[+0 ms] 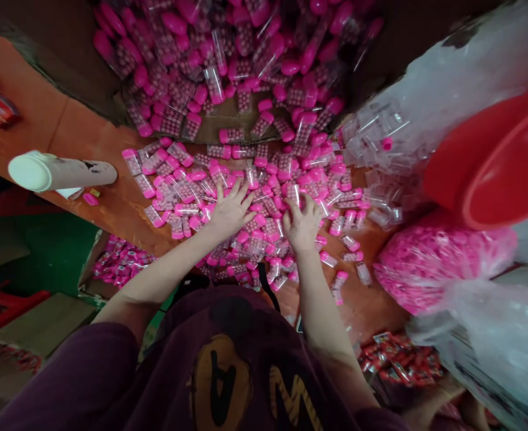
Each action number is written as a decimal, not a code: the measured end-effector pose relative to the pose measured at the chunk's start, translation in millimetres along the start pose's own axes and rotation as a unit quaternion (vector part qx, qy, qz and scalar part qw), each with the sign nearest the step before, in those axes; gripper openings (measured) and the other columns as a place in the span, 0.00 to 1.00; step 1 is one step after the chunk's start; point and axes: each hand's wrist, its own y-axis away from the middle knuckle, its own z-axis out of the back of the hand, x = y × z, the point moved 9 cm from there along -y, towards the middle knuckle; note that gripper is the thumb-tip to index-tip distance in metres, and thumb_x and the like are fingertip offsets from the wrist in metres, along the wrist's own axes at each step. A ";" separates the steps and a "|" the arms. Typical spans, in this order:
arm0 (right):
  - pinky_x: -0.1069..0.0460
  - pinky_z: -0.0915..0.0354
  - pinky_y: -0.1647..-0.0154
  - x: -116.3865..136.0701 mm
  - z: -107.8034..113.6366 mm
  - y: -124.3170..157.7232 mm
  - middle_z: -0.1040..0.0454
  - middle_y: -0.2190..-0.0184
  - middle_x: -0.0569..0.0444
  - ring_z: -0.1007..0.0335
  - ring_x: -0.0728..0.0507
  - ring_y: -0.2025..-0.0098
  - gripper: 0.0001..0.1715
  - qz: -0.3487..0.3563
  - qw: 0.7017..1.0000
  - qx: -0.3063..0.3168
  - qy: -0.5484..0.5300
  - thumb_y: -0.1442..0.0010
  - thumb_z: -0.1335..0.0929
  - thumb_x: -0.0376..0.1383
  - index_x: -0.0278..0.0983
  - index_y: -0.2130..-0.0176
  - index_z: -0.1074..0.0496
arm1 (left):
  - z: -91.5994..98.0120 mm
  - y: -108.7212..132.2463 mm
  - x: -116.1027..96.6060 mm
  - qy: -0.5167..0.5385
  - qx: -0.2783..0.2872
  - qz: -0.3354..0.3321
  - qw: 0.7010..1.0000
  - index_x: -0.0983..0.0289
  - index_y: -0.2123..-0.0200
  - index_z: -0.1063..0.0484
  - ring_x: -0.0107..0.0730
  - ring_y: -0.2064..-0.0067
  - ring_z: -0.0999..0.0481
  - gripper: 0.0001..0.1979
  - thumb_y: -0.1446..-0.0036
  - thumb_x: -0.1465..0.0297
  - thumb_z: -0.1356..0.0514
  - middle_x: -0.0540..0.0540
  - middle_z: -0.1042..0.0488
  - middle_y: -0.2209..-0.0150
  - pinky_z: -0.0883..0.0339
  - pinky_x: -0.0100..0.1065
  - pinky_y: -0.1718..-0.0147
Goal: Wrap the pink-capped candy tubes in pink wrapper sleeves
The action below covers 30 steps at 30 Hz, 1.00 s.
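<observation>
Many small clear containers with pink caps and pinkish beads inside (183,190) lie spread over the orange table. My left hand (231,209) rests palm down on the pile, its fingers spread and nothing held. To its right, my right hand (303,224) is over the same pile with bent fingers apart, its fingertips beside a clear container (296,195). No grip on that container shows. Behind both hands, an open cardboard box (210,129) lies with its mouth toward me, full of more such containers.
A white bottle (66,172) is at the left, above a box of pink packets (120,262). At the right are empty clear containers (383,129), a red basin (484,161) and a bag of pink pieces (443,263). Red packets (401,359) lie lower right.
</observation>
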 end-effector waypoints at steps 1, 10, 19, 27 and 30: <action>0.26 0.37 0.36 -2.1 -0.4 -3.8 0.36 0.32 0.37 0.39 0.25 0.34 0.24 -0.008 1.000 -0.004 -0.001 0.32 0.35 0.37 0.41 0.39 0.23 | -1.8 8.4 1.7 -0.002 -0.001 0.001 1.000 0.59 0.33 0.28 0.61 0.20 0.50 0.26 0.29 0.57 0.40 0.65 0.39 0.24 0.80 0.71 0.26; 0.30 0.37 0.34 -27.3 38.1 -76.4 0.34 0.33 0.36 0.37 0.27 0.32 0.22 -0.034 0.995 -0.098 0.010 0.29 0.34 0.44 0.36 0.44 0.21 | 5.7 48.6 26.4 -0.053 -0.025 -0.005 0.998 0.62 0.47 0.19 0.62 0.22 0.45 0.17 0.28 0.62 0.44 0.66 0.29 0.30 0.73 0.75 0.25; 0.33 0.36 0.32 -38.6 32.6 -143.7 0.34 0.29 0.29 0.35 0.27 0.30 0.37 -0.131 0.991 -0.006 -0.009 0.24 0.38 0.45 0.27 0.27 0.39 | 16.4 67.3 16.2 -0.002 -0.132 0.033 0.991 0.54 0.57 0.19 0.55 0.39 0.21 0.10 0.30 0.62 0.41 0.60 0.15 0.51 0.51 0.70 0.29; 0.33 0.41 0.28 20.7 12.1 -60.4 0.35 0.28 0.38 0.43 0.28 0.26 0.33 -0.029 0.999 0.023 -0.013 0.24 0.41 0.51 0.37 0.32 0.28 | 74.7 -77.8 -21.6 0.044 -0.247 0.044 0.967 0.58 0.56 0.19 0.48 0.40 0.23 0.15 0.27 0.63 0.47 0.59 0.17 0.47 0.42 0.55 0.31; 0.29 0.45 0.26 30.6 5.0 -41.1 0.39 0.26 0.35 0.49 0.24 0.23 0.36 -0.030 0.999 0.036 -0.023 0.25 0.39 0.52 0.35 0.29 0.32 | 68.0 -148.7 -34.6 0.043 -0.192 0.051 0.979 0.59 0.44 0.21 0.55 0.30 0.32 0.17 0.29 0.66 0.45 0.61 0.26 0.34 0.46 0.60 0.29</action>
